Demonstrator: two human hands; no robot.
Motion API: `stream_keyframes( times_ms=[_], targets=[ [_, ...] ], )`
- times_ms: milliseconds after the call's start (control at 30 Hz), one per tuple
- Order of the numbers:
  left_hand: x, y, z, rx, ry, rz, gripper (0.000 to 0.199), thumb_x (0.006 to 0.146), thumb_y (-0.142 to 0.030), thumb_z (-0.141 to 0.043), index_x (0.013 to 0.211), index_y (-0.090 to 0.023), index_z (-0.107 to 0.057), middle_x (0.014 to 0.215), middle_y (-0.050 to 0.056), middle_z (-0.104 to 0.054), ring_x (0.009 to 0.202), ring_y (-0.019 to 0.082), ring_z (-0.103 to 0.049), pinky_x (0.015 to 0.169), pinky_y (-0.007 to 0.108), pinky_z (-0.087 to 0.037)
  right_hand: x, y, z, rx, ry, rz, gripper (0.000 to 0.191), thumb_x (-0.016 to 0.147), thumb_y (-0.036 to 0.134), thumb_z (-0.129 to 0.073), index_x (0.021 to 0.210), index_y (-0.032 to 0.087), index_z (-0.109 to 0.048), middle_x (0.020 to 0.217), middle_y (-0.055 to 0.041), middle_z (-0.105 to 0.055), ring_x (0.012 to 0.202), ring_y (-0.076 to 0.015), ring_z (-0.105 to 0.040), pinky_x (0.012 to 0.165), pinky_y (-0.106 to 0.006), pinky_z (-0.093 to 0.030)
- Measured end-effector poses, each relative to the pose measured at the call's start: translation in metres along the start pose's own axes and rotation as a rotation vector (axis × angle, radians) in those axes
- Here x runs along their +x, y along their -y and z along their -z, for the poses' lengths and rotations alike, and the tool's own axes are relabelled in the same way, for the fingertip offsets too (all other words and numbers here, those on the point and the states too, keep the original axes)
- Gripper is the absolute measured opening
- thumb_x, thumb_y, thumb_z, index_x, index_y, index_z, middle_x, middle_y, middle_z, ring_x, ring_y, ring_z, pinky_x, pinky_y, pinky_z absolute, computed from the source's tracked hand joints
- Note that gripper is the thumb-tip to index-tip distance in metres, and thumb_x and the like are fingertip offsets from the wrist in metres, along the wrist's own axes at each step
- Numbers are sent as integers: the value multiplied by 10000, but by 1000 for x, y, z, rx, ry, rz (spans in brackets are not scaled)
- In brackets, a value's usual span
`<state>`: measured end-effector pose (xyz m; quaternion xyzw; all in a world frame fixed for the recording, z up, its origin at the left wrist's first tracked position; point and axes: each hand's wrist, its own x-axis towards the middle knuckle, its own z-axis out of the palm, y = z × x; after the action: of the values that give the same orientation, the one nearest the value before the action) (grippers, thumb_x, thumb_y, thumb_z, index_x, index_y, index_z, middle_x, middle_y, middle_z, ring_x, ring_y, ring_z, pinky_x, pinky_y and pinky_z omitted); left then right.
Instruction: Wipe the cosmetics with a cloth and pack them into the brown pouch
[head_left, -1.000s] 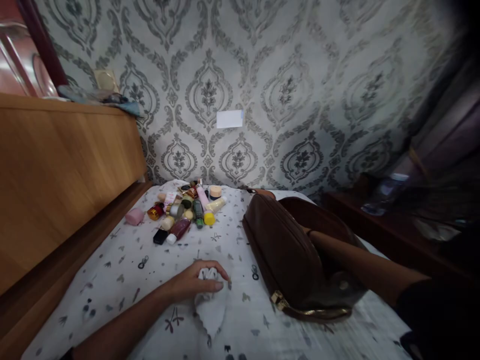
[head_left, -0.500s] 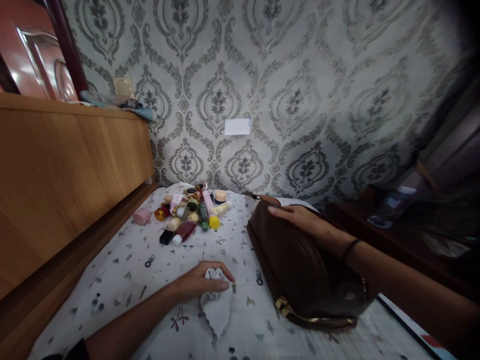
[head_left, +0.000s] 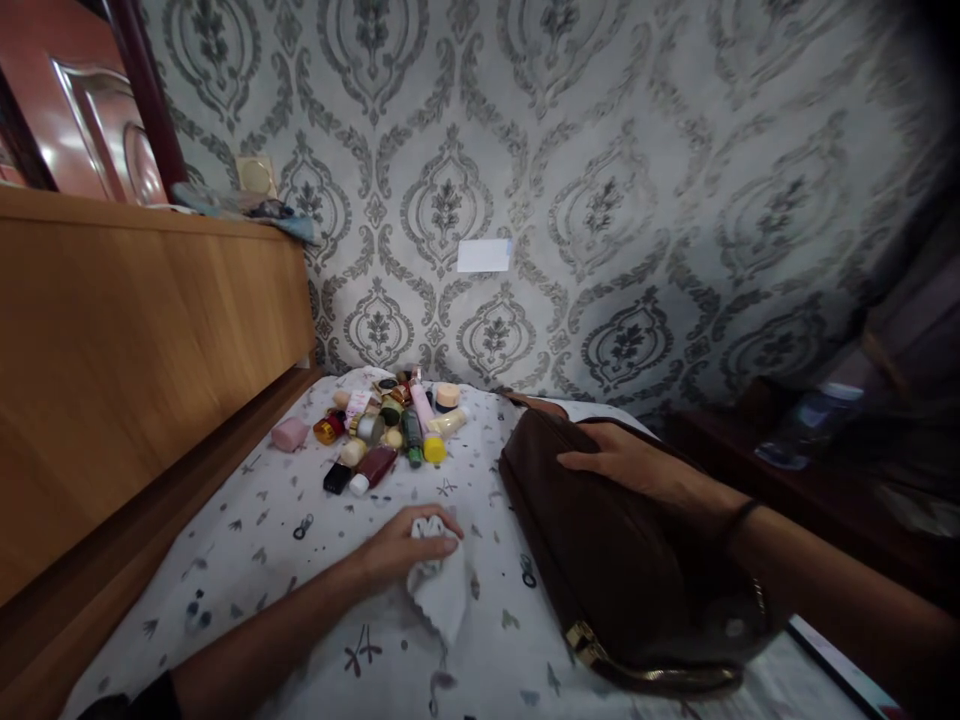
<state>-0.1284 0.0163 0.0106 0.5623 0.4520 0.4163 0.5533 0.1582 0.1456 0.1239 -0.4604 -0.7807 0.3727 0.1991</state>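
My left hand (head_left: 412,545) is closed round a small white cloth pouch (head_left: 441,595) with a gathered top, held over the patterned sheet. A dark brown bag (head_left: 592,540) with a gold zip lies to the right, its zipped opening toward me. My right hand (head_left: 630,460) rests on the bag's upper side, thumb apart from the fingers, and seems to grip its edge. Beyond my left hand lies a pile of small cosmetics, among them a dark red bottle (head_left: 375,467), a green bottle (head_left: 412,435) and a pink item (head_left: 289,433).
A wooden cabinet (head_left: 150,350) borders the left side. The patterned wall (head_left: 480,160) stands behind the sheet (head_left: 247,560). At the right, a clear plastic bottle (head_left: 810,425) stands on a dark surface. A flat, dark-edged object (head_left: 840,665) lies at lower right.
My left hand has lifted slightly with the pouch. My right hand has shifted right on the bag, its thumb now further from the fingers. The view has moved a little.
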Motion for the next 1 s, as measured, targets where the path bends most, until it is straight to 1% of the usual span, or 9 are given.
stream_keyframes(
  times_ms=[67,133,200,267,333,400,500,767,1000],
  targets=[
    [17,-16,18,328,-155,-135,411,816,-547,-657,950,-159,-671,923,48,-689,837,201,-637,756,284,-493,-5,6,-6,-288,-183,100,277,764,322,-680,982,159,-729,979,-119,-759,928,-301,-698,828,-405,-571],
    [41,-36,44,447,-252,-150,360,908,-474,-555,1063,-163,-650,974,55,-691,869,217,-652,762,308,-517,-16,16,-24,-552,-487,265,390,776,246,-681,1156,160,-684,1160,-176,-698,1108,-364,-634,954,-516,-520],
    [72,-54,73,570,-346,-161,291,960,-366,-496,1132,-171,-628,1010,53,-683,948,224,-642,837,341,-528,-32,28,-55,-662,-595,484,392,869,222,-595,1255,165,-632,1327,-206,-605,1238,-388,-556,1010,-591,-478],
    [104,-65,101,714,-434,-158,247,976,-278,-499,1160,-177,-629,1144,72,-663,1117,233,-595,983,386,-495,-48,36,-94,-659,-499,674,364,931,184,-516,1279,234,-611,1344,-152,-605,1224,-335,-578,1007,-561,-507],
    [133,-69,121,854,-487,-101,251,970,-300,-570,1175,-170,-632,1245,103,-627,1160,244,-585,1007,441,-498,-58,37,-134,-588,-374,787,357,914,129,-507,1232,246,-620,1282,-131,-646,1192,-305,-602,987,-508,-544],
    [158,-66,133,980,-508,-21,328,962,-346,-609,1238,-169,-602,1283,106,-608,1117,241,-620,949,463,-542,-59,31,-168,-523,-242,777,349,878,93,-524,1187,221,-625,1276,-134,-652,1200,-310,-594,977,-486,-559],
    [187,-56,139,1142,-501,93,361,958,-354,-619,1266,-168,-586,1275,104,-611,1091,239,-636,914,451,-563,-49,13,-202,-318,-188,706,291,859,59,-523,1096,194,-624,1198,-121,-671,1101,-270,-632,947,-440,-579],
    [234,-43,144,1401,-409,278,367,955,-354,-623,1266,-163,-584,1269,104,-613,1089,241,-638,910,453,-564,-32,-30,-225,52,-329,686,410,846,-11,-493,1163,246,-538,1069,-69,-677,1017,-194,-665,882,-338,-593],
    [236,-47,140,1482,-430,332,363,954,-356,-625,1260,-163,-587,1258,102,-618,1081,238,-641,903,446,-567,-30,-33,-228,139,-309,633,293,873,14,-494,1056,222,-589,1000,-60,-691,951,-187,-657,831,-332,-582]
  ],
)
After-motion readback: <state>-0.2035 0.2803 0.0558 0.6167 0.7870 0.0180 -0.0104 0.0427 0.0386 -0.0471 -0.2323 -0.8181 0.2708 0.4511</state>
